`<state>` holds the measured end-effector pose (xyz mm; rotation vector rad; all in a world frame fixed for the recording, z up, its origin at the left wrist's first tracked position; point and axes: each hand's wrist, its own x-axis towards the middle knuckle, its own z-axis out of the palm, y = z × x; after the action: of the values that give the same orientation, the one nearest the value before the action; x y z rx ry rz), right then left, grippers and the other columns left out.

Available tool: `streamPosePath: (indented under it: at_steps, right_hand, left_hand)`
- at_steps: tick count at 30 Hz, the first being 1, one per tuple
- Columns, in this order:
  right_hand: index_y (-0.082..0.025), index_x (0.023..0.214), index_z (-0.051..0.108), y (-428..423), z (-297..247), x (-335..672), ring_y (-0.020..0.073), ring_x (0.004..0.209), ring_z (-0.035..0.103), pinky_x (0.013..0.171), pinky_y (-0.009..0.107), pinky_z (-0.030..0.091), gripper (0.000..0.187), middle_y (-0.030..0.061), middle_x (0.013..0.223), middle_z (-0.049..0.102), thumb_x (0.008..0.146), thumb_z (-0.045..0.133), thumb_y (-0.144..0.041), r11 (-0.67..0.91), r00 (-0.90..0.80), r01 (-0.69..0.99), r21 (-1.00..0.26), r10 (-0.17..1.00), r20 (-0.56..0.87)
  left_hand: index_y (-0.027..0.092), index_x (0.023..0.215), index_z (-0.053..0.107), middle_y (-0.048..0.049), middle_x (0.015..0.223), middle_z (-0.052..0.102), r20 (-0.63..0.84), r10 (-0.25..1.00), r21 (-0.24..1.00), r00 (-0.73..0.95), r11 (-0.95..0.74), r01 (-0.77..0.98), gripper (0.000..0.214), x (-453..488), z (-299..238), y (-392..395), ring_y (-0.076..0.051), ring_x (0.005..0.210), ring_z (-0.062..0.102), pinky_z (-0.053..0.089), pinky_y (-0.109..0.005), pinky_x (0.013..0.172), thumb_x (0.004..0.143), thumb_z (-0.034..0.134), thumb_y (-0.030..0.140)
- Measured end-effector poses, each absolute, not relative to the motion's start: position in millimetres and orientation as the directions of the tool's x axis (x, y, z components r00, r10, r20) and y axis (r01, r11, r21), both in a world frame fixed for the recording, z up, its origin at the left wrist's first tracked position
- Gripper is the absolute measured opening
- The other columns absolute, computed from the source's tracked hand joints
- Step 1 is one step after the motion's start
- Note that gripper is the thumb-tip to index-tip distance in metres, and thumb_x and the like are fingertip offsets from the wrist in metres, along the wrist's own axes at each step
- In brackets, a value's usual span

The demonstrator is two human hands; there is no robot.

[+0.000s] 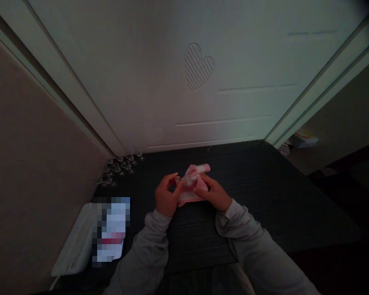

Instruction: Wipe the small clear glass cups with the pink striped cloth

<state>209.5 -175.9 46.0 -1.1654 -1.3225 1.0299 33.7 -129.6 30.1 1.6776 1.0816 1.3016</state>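
Over a dark tabletop (264,205), both my hands meet at the middle of the view. My left hand (166,196) is closed, pinching one end of a small clear bottle (184,179) that lies sideways between the hands. My right hand (213,192) is closed on a pink cloth (194,192), which wraps round the other end of the bottle and hangs under it. Both arms wear grey sleeves. The light is dim, so the bottle's details are unclear.
Several small glass vials (119,168) lie in the table's back left corner against the wall. A white flat object (76,241) with a blurred patch on it sits at the left. A white door with heart shapes (198,65) stands behind the table.
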Motion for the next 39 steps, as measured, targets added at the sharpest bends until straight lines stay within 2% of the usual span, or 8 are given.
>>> streamPosePath:
  at_steps: [11,21,32,39]
  right_hand:
    - [-0.020,0.097,0.072,-175.0,49.5,205.7,0.0286,0.099,0.069,0.093,0.043,0.051,0.024,0.0053,0.100,0.076,0.078,0.072,-0.035,0.147,0.093,0.121,-0.982,0.983,0.159]
    - [-0.022,0.101,0.072,-175.4,50.7,203.9,0.0289,0.100,0.068,0.093,0.043,0.050,0.027,0.0051,0.103,0.076,0.079,0.071,-0.038,0.154,0.111,0.149,-0.977,0.979,0.171]
    - [-0.021,0.094,0.076,-175.4,50.8,202.9,0.0257,0.089,0.069,0.085,0.040,0.052,0.020,0.0035,0.093,0.077,0.083,0.068,-0.036,0.161,0.072,0.143,-0.977,0.982,0.172]
    - [-0.021,0.102,0.076,-177.2,49.5,202.0,0.0277,0.097,0.069,0.091,0.042,0.052,0.027,0.0044,0.103,0.078,0.084,0.069,-0.041,0.176,0.062,0.123,-0.977,0.981,0.184]
  left_hand:
    - [0.017,0.098,0.067,-0.0015,0.090,0.069,0.456,0.869,0.817,0.192,-0.495,0.295,0.019,35.0,29.6,-137.3,-0.016,0.075,0.067,0.057,-0.035,0.072,0.095,0.066,0.036]
    - [0.017,0.095,0.067,-0.0007,0.087,0.068,0.521,0.832,0.767,0.188,-0.554,0.324,0.020,34.9,36.1,-139.5,-0.015,0.072,0.065,0.056,-0.034,0.069,0.095,0.065,0.038]
    - [0.018,0.100,0.068,-0.0029,0.094,0.070,0.491,0.818,0.775,0.300,-0.568,0.278,0.020,32.3,44.3,-135.4,-0.017,0.079,0.067,0.057,-0.036,0.074,0.097,0.062,0.037]
    - [0.018,0.102,0.068,-0.0030,0.095,0.071,0.441,0.849,0.815,0.291,-0.515,0.267,0.021,33.3,48.1,-134.7,-0.018,0.080,0.067,0.057,-0.038,0.076,0.096,0.063,0.037]
